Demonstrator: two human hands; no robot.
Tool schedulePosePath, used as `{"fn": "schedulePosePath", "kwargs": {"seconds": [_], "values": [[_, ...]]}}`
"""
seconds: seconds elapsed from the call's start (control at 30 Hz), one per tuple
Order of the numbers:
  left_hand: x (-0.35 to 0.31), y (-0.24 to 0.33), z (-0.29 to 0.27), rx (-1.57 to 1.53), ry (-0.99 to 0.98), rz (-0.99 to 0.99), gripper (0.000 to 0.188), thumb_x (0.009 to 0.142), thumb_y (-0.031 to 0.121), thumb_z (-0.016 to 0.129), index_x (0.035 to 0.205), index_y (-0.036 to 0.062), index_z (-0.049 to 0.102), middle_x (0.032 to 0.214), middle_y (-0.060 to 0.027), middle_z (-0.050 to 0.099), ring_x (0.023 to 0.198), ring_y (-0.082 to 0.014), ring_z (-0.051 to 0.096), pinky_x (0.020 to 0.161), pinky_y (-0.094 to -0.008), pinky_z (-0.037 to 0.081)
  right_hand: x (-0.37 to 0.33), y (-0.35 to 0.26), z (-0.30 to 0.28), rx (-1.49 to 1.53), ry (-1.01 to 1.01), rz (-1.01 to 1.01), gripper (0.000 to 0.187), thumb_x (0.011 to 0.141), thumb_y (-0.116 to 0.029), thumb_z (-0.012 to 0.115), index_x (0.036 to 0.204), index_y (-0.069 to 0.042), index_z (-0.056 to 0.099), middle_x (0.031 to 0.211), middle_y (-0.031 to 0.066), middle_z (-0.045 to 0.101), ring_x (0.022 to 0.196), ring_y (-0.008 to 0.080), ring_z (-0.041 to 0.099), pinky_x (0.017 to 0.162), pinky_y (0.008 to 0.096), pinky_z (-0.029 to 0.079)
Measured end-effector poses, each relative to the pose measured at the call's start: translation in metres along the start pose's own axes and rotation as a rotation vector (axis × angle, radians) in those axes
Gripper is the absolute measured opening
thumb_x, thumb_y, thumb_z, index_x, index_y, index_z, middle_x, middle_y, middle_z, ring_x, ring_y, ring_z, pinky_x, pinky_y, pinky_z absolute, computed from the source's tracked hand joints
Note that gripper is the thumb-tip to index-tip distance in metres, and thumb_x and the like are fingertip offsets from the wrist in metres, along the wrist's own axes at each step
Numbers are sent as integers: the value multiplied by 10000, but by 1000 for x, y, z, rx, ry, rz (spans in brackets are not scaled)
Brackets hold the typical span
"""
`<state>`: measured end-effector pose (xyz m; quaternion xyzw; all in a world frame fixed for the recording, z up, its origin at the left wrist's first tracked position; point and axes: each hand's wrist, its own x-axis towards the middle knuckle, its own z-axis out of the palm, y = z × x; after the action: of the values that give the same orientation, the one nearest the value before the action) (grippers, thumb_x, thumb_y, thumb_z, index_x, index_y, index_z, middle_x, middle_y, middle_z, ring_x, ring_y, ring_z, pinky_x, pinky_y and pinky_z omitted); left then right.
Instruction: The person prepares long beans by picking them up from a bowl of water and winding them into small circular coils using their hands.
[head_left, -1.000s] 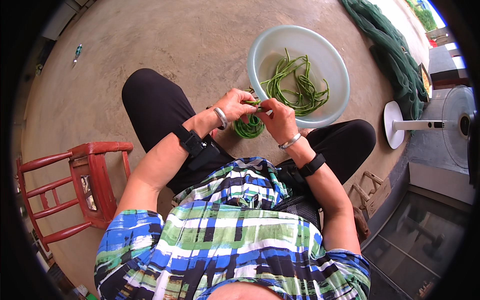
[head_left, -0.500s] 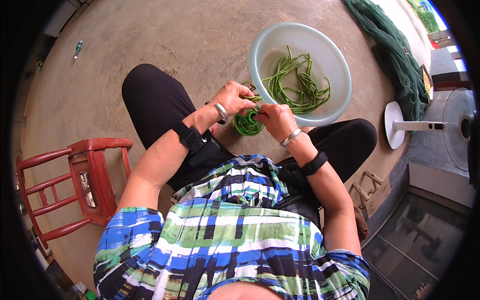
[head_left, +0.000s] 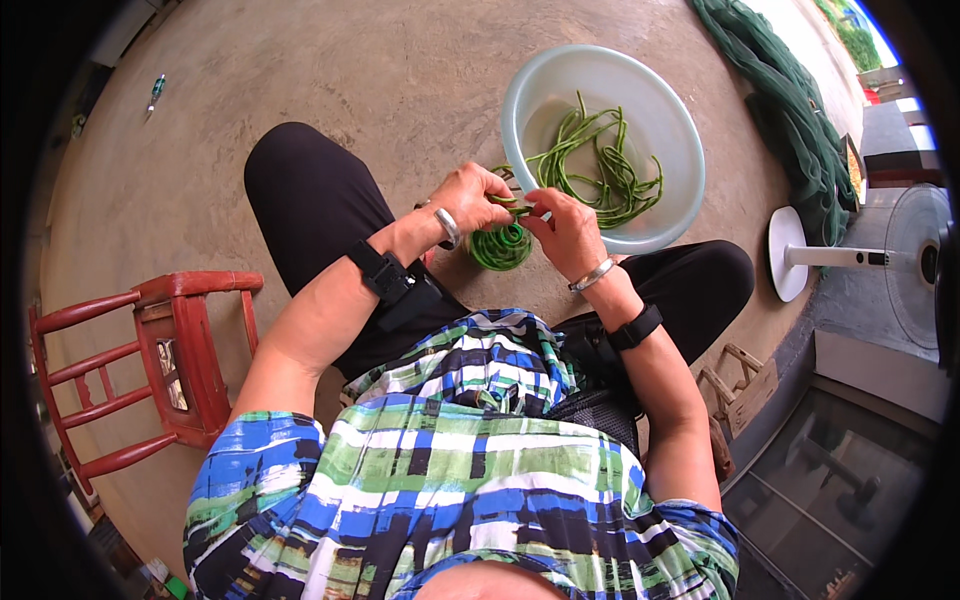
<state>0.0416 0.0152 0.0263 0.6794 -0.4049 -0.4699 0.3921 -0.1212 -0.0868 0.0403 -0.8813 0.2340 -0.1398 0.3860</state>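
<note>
Long green beans [head_left: 622, 190] lie tangled in a pale blue plastic basin [head_left: 675, 115] on the floor, just beyond my hands. Between my knees stands a round green container [head_left: 498, 248], partly covered by my hands; what it holds is hard to make out. Over it, my left hand [head_left: 468, 198] pinches a green bean [head_left: 517, 209]. My right hand [head_left: 566, 228] has its thumb and fingers closed on the same bean's right part, close to the basin's near rim. The two hands nearly touch.
A red wooden chair [head_left: 185, 350] lies on its side at left. To the right are a white-based fan [head_left: 790, 253], dark green netting [head_left: 785, 110] and a small wooden stool [head_left: 745, 390]. A small bottle [head_left: 156, 92] lies on the floor at far left.
My right hand has moved up and away from the green container to meet the bean at my left fingertips. My left hand has hardly moved.
</note>
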Motion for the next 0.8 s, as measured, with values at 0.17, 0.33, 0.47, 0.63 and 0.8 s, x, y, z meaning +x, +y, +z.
{"fn": "schedulePosePath", "kwargs": {"seconds": [0.17, 0.33, 0.47, 0.63, 0.8], "values": [[-5, 7, -4, -267, -74, -43, 158, 747, 27, 683, 888, -36, 652, 715, -41, 637, 619, -95, 588, 575, -226, 489, -4, -10, -8, -5, 67, -127, 131, 729, -81, 677, 845, -51, 626, 737, 120, 610, 666, 294, 608, 592, 360, 482], [-7, 9, -3, -347, -162, -26, 148, 753, 27, 689, 887, -26, 657, 754, -44, 654, 668, -88, 604, 606, -215, 497, -5, -20, -19, -110, 101, -262, 125, 742, -74, 671, 860, -57, 635, 744, 108, 599, 657, 287, 602, 584, 351, 485], [-7, 9, 0, -338, -181, 20, 148, 742, 9, 686, 883, -28, 656, 769, -52, 662, 680, -86, 606, 609, -214, 495, -7, -19, -25, -164, 12, -290, 132, 734, -58, 680, 859, -49, 640, 749, 114, 596, 661, 292, 597, 584, 353, 481], [-7, 11, 7, 134, 31, 54, 124, 749, -29, 660, 872, -39, 644, 744, -57, 652, 641, -93, 605, 575, -217, 494, -6, -7, -14, -237, -69, -286, 104, 739, -131, 670, 824, -85, 634, 719, 98, 572, 651, 293, 599, 575, 380, 483], [-9, 9, 9, -287, -24, 52, 94, 762, -55, 627, 855, -48, 615, 736, -58, 636, 628, -100, 609, 540, -219, 488, 0, -18, -23, -86, 18, -230, 121, 722, -36, 684, 830, -34, 631, 730, 112, 590, 649, 279, 593, 584, 337, 471]]}}
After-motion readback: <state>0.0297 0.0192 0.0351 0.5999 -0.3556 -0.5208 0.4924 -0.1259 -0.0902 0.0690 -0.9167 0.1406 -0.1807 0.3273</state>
